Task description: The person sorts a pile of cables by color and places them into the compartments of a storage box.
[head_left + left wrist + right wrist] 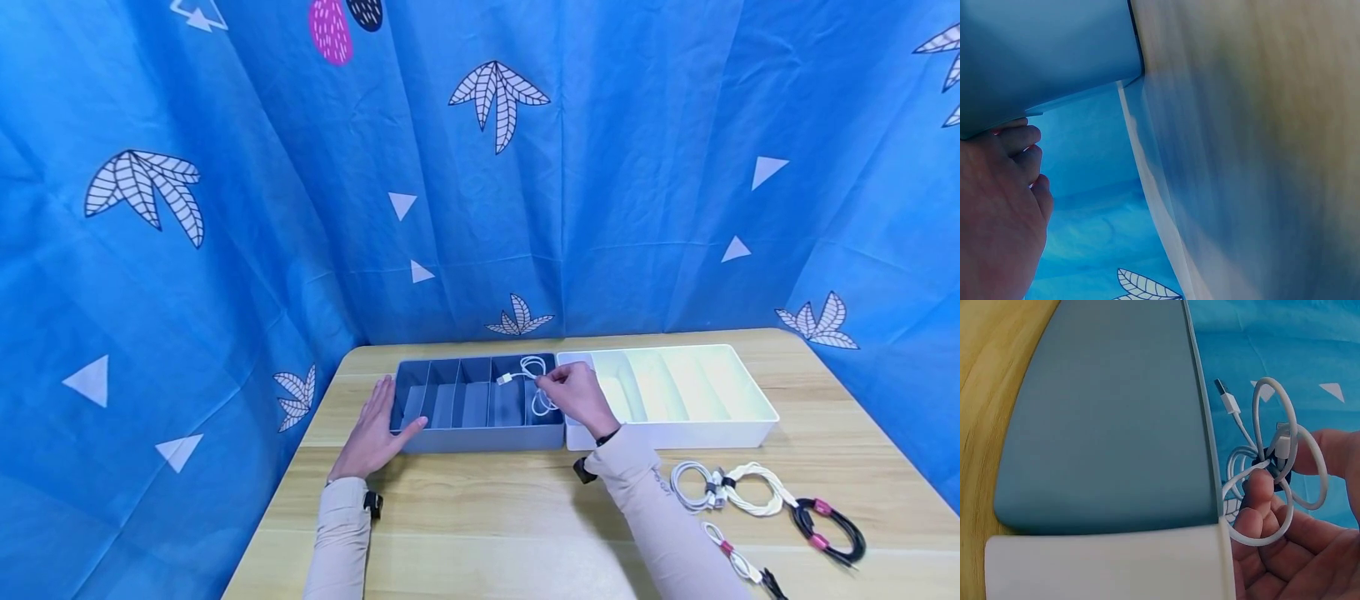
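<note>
My outspread left hand touches an oblong grey plastic tray near the wooden table's far edge; above, my right hand pinches a coiled white cable.

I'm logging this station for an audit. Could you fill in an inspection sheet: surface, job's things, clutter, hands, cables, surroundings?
Surface: light wood-grain table
Job's things: dark divided tray beside white divided tray; white USB cable
Clutter: nothing seen
Hands: left hand rests against dark tray's left end; right hand pinches the cable above its right end
Cables: grey coil, cream coil, black coil and white coil at the table's right front
Surroundings: blue patterned curtain
</note>
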A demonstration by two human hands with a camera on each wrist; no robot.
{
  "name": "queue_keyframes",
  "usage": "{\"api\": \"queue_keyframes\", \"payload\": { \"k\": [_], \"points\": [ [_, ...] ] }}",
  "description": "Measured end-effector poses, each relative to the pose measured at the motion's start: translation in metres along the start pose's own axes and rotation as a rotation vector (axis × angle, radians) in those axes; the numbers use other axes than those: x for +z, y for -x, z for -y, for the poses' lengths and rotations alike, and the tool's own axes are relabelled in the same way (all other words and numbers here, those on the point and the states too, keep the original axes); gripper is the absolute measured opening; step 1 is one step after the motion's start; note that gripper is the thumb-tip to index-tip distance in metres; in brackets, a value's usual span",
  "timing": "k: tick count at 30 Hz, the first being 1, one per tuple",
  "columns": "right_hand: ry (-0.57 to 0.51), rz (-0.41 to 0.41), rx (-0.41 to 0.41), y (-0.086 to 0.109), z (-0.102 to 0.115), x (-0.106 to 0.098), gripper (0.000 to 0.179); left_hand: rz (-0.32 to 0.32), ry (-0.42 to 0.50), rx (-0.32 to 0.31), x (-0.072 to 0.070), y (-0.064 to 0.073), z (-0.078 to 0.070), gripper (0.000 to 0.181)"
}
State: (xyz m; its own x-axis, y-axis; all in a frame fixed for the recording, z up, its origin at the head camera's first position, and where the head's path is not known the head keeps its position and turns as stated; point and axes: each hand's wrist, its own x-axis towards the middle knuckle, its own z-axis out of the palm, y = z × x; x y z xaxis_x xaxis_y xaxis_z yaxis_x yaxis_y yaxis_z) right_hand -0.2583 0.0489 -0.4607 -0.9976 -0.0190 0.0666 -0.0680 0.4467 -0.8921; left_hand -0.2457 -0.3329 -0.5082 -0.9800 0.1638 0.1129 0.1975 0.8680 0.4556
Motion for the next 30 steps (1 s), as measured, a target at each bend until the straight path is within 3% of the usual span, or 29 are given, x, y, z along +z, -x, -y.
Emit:
{"api": "queue_keyframes", "payload": {
  "k": [14,30],
  "points": [
    [0.027,-0.022,-0.054,0.001,-0.001,0.007,0.022,0.004,-0.003,-0.001,0.000,0.002,0.001,0.109],
    [0.047,-0.033,-0.057,0.000,-0.010,0.011,0.027,0.007,-0.009,0.000,0.001,0.001,0.002,0.108]
  ]
}}
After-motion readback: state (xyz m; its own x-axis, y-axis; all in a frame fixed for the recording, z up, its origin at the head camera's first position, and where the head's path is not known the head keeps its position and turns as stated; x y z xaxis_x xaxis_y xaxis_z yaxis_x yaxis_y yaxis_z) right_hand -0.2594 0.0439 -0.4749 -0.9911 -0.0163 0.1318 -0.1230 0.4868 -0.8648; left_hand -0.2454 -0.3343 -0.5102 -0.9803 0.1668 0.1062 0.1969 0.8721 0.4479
